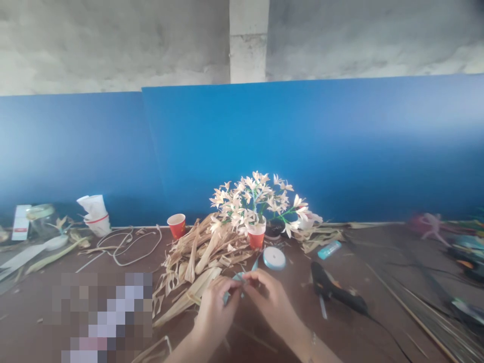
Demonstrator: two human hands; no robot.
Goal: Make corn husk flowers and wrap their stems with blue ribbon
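Light blue ribbon (239, 277) is pinched between the fingertips of both hands above the dark tabletop. My left hand (216, 301) has its fingers closed, with a bit of ribbon showing by the fingertips. Thumb and fingers of my right hand (270, 296) pinch close to it, almost touching the left. A strip runs up from the hands toward the ribbon spool (274, 258), which lies just beyond. Behind that, a red paper cup (256, 239) holds pale artificial flowers (255, 196) on green stems. Fingers hide most of the ribbon being worked.
Dried corn husks (196, 252) spread left of the hands. A second red cup (176, 226) and a white cable (126, 247) lie farther left. On the right are a black glue gun (336, 290) and a turquoise packet (329, 250). A blue panel (242, 141) backs the table.
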